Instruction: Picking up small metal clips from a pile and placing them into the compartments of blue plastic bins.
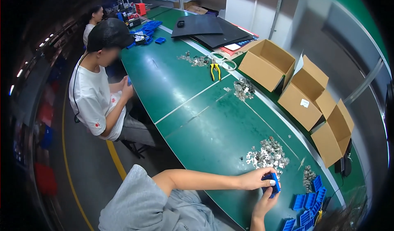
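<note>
Both hands close on one small blue tray [276, 186]: the left hand [253, 179] grips it from the left and the far side, its thumb laid across the near face with something white at the tip, while the right hand [265, 205] takes it from below, fingers curled up to its lower end. The tray sits between the two, clamped by the fingers and held over the table [197, 136]. Its long axis runs roughly up and down the view, leaning a little; whether anything lies inside is too small to tell.

The big heap of metal pieces [269, 153] lies just beyond the grip, on the left hand's side, so that hand is the nearer one. The left forearm reaches in nearly level from the left, elbow bent and out to the side; the right forearm rises from the lower edge, wrist upright.

To the right of the hands, near the table's edge, lies a group of blue trays [309, 200], with a smaller heap of metal [308, 177] just beside it. Farther out, open cardboard boxes [296, 102] line the far edge, yellow-handled pliers [215, 72] lie up the table, and a co-worker [92, 85] sits at left.
</note>
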Motion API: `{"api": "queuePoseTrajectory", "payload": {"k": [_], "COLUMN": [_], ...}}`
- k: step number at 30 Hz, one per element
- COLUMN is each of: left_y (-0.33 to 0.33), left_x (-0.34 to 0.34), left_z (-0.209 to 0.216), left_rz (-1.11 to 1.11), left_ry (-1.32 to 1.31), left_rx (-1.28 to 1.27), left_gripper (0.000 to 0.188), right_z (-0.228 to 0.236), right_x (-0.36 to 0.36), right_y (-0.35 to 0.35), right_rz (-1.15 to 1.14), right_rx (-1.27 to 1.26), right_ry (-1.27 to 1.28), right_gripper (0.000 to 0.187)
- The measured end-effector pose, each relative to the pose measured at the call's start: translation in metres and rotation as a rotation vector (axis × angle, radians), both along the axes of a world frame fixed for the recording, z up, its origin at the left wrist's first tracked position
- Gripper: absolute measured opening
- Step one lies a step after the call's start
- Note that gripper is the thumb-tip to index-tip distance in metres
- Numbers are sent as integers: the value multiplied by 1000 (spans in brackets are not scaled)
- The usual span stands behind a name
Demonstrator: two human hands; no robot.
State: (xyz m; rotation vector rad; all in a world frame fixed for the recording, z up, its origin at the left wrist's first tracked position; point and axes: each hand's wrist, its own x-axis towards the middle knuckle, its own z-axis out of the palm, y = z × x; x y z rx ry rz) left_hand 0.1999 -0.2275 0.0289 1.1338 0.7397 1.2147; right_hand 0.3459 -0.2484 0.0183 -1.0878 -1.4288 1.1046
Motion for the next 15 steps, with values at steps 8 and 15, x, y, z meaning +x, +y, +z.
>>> {"api": "queuePoseTrajectory", "payload": {"k": [8, 15], "left_y": [-2, -8], "left_x": [1, -3], "left_z": [0, -8], "left_rz": [4, 47], "left_ry": [-53, -41], "left_rx": [-94, -71], "left_gripper": [32, 34], "right_z": [-3, -73], "right_x": [1, 39], "right_y": [-2, -10], "right_rz": [-6, 60], "right_rx": [-102, -157], "right_ry": [-9, -131], "right_gripper": [37, 50]}}
